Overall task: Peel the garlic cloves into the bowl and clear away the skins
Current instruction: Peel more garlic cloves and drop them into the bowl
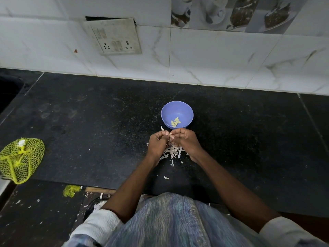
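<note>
hands: left hand (158, 142) and right hand (185, 140) both curled, pinching one garlic clove (170, 134) between fingertips, just short of the bowl | handling: likely light, small, slick once bared; pinch its ends | bowl (167, 111): few peeled cloves (175, 122) | skins (171, 151): papery heap on bench (99, 122), toward near edge
</note>
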